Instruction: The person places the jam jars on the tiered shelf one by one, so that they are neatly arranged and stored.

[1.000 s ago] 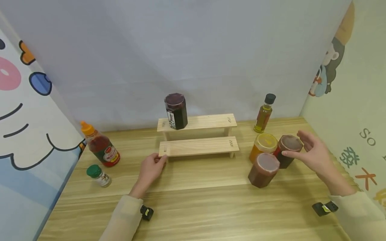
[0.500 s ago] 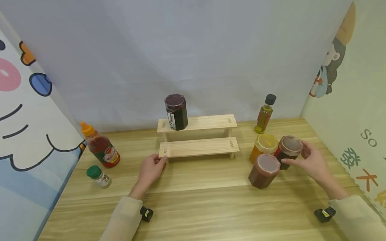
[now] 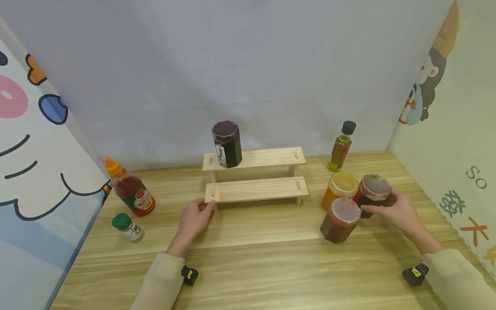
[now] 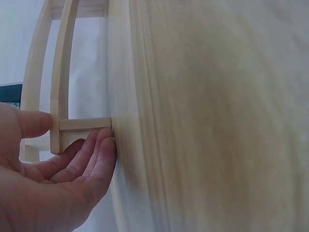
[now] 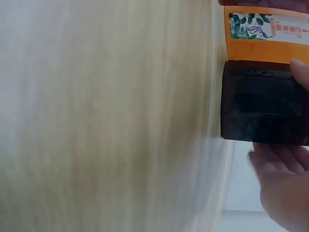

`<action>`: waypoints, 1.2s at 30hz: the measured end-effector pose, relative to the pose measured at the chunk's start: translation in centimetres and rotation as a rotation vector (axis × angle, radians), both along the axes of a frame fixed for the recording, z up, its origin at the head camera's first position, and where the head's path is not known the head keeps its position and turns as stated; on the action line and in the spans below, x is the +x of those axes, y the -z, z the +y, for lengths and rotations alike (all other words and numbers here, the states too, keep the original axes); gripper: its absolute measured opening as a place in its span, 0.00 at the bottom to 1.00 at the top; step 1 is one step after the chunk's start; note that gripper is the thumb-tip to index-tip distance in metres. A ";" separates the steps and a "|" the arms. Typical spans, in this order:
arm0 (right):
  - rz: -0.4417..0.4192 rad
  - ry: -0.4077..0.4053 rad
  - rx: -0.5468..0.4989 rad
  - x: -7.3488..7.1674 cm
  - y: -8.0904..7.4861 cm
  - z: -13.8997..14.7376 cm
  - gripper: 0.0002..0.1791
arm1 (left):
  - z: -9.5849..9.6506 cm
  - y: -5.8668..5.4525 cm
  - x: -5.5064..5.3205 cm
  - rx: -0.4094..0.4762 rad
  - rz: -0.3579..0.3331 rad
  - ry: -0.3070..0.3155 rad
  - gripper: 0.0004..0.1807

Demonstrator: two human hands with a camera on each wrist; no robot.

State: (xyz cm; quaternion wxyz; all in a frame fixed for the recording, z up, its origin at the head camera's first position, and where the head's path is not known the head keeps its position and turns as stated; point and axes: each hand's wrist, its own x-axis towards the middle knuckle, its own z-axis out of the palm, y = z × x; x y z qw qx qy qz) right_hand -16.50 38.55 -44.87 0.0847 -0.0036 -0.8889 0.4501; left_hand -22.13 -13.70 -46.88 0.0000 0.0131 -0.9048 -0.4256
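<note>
At the front left corner of a two-step wooden rack (image 3: 255, 190), my left hand (image 3: 195, 216) holds the lower step. The left wrist view shows the thumb on the step's edge and the fingers (image 4: 99, 162) bent around its end support. On the right, my right hand (image 3: 401, 215) grips a dark red jar (image 3: 373, 191), thumb at the near side and fingers at the far right side, partly hidden. Close against that jar stand a yellow-orange honey jar (image 3: 341, 187) and a brownish-red jar (image 3: 340, 220). Another dark jar (image 3: 227, 144) stands on the rack's upper step, at its left.
A small oil bottle (image 3: 340, 148) with a black cap stands behind the right-hand jars. At the left are a red sauce bottle (image 3: 133, 193) with an orange cap and a green-lidded shaker (image 3: 128, 228). A grey-white wall (image 3: 248, 77) closes off the table's back.
My right hand has moved in from the right and closed around the dark red jar, which stays in about the same place. The left hand has kept its hold on the rack.
</note>
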 end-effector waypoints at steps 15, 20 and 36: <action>0.002 0.087 0.003 0.3 -0.5 0.0 0.40 | 0.0 0.0 0.1 0.008 -0.007 -0.007 0.16; 0.017 0.112 -0.004 0.2 -0.7 0.3 0.41 | 0.1 0.0 0.1 0.004 -0.005 -0.008 0.17; 0.112 0.114 -0.066 -0.5 -5.1 0.3 0.32 | 0.2 0.0 0.1 -0.010 0.012 -0.014 0.16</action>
